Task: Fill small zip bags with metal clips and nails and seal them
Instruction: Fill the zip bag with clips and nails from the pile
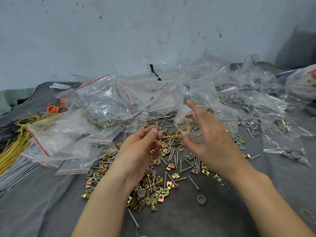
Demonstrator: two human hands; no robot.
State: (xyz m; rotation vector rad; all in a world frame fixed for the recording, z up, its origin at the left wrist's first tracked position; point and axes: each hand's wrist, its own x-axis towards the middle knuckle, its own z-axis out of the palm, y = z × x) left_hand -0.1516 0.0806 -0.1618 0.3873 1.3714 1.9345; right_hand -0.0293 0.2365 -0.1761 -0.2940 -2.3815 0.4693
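- Pinches a nail point(156, 126) upright between left hand point(142, 147) fingertips, just beside the bag.
- Grips a small zip bag point(189, 123) with right hand point(208, 139) thumb and fingers, raised above the pile.
- Hovers over loose clips point(153, 200) strewn on grey cloth point(51, 202).

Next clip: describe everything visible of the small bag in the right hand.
The small zip bag is clear, thin, crinkled plastic with glossy reflections. The right hand holds it above the scattered nails and clips, thumb below, fingers above, one finger showing through the film. It looks unsealed and bulged open toward the left hand, which pinches a nail. A yellow wire loop and a grey ring show through it; whether inside or behind, I cannot tell.
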